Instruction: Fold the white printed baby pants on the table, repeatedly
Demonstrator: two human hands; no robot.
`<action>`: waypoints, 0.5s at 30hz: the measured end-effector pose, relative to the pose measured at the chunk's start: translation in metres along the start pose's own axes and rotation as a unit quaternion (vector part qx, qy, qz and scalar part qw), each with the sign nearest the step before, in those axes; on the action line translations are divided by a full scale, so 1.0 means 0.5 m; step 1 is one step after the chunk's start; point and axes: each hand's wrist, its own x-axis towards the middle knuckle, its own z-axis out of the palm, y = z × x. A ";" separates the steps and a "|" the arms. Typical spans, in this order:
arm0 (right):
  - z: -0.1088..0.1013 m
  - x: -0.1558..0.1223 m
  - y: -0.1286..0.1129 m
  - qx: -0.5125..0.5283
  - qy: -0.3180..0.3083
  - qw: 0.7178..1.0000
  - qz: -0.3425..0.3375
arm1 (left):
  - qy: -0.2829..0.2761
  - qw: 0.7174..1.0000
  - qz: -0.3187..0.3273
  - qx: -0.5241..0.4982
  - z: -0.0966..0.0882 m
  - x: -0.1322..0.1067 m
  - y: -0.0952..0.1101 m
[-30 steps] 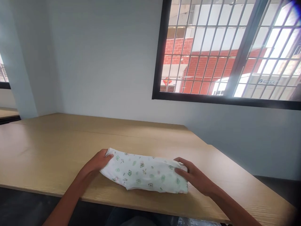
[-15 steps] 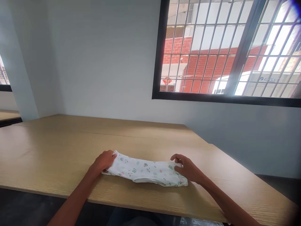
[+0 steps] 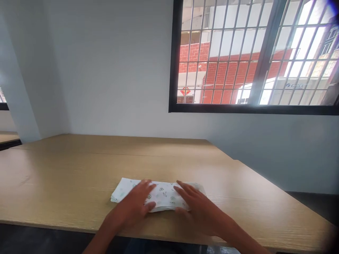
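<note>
A white cloth garment point(image 3: 165, 194) with small printed animal figures lies folded into a long flat strip near the table's front edge. My left hand point(image 3: 136, 204) is over its left-centre part, fingers spread and thumb apart. Over the right part is my right hand point(image 3: 194, 206), its fingers also spread and slightly blurred. Neither hand grips the cloth; whether the palms press on it I cannot tell. The hands cover portions of the strip, and its left end shows several stacked layers.
The wooden table point(image 3: 79, 169) stretches back to a grey wall point(image 3: 113, 70), with a seam across it. A barred window point(image 3: 254, 53) is at the upper right. The table's front edge runs just below my wrists.
Both hands have left the ends of the cloth and moved inward over its middle, fingers opening. The strip now lies flatter and straighter. The view has shifted slightly.
</note>
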 end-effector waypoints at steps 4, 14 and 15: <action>0.022 0.012 0.020 -0.002 -0.063 0.998 -0.020 | -0.119 0.988 0.094 -0.041 0.017 -0.003 0.016; 0.001 -0.118 0.067 -0.173 0.103 0.960 -0.194 | -0.084 0.996 -0.041 -0.010 -0.027 -0.009 -0.096; 0.010 -0.121 0.056 -0.190 0.134 0.943 -0.238 | -0.085 0.995 -0.043 0.001 -0.030 0.016 -0.090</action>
